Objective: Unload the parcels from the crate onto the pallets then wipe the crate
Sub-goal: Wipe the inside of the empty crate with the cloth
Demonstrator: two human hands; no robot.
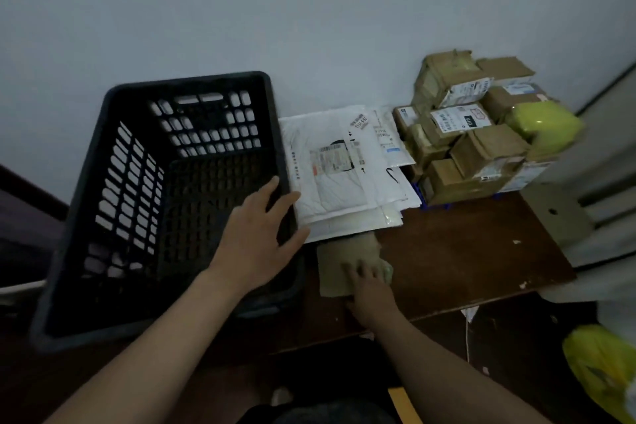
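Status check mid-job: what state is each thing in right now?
Crate: empty, no parcels inside.
Left hand: open, fingers resting on the crate's right rim.
Right hand: on a brown flat item; grip unclear.
Mailers: stacked flat beside the crate.
Boxes: piled right of the mailers.

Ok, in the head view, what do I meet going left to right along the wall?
The black crate → stack of white mailers → pile of cardboard boxes → yellow-green parcel at that pile's right edge.
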